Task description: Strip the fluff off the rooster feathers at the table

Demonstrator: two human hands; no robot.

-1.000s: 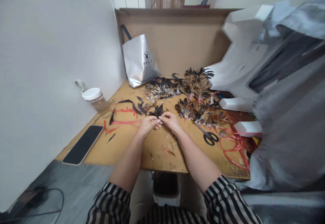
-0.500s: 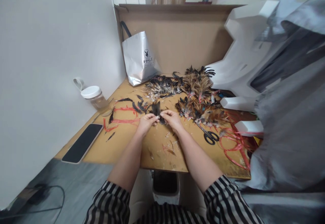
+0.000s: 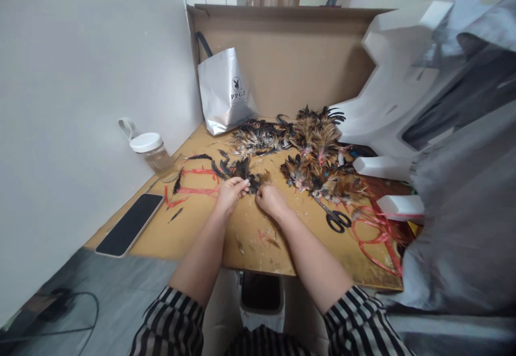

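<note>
Dark feathers stick up from my left hand, whose thumb and fingers are pinched together on their lower ends. Close beside it on the right, my right hand is curled closed. A small tuft of brown feathers rises from its fingertips; the grip itself is hidden behind the knuckles. More dark feathers lie between the two hands, just above the tabletop or on it; which, I cannot tell. To the right are bunches of brown and black feathers and black-handled scissors.
Behind the hands lies a feather pile near a silver bag. Red plastic strips, a phone and a lidded jar are at the left. Red ribbon and white foam lie right, on the wooden table.
My hands have drawn slightly apart. The right fingers have curled from a fingertip pinch into a closed hand, and brown feathers now show beside them. The view has shifted slightly.
</note>
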